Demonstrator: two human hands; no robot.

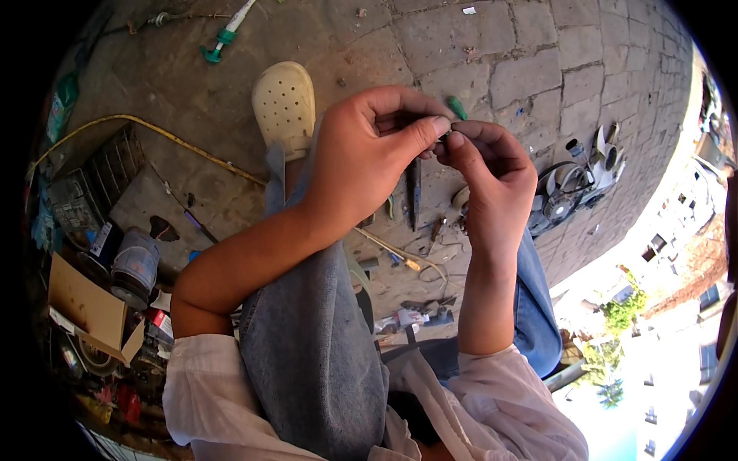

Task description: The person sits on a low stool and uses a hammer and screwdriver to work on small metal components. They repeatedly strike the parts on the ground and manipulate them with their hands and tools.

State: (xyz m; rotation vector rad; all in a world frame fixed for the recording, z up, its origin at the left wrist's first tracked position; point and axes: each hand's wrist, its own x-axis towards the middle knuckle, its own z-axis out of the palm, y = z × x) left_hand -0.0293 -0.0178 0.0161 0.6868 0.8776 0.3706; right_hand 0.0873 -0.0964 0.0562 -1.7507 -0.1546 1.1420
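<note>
While my left hand (pixel 369 146) and right hand (pixel 492 165) both pinch a tiny dark part (pixel 444 135), fitting looks unfinished; a dark slim tool (pixel 413 192) lies unused on the paved floor (pixel 538 69).

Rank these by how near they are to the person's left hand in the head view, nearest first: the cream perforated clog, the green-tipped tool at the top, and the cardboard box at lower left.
From the left hand:
1. Cream perforated clog, just to its left, on the person's foot.
2. Green-tipped tool, up and left on the paving.
3. Cardboard box, far down at the left edge among the clutter.
</note>
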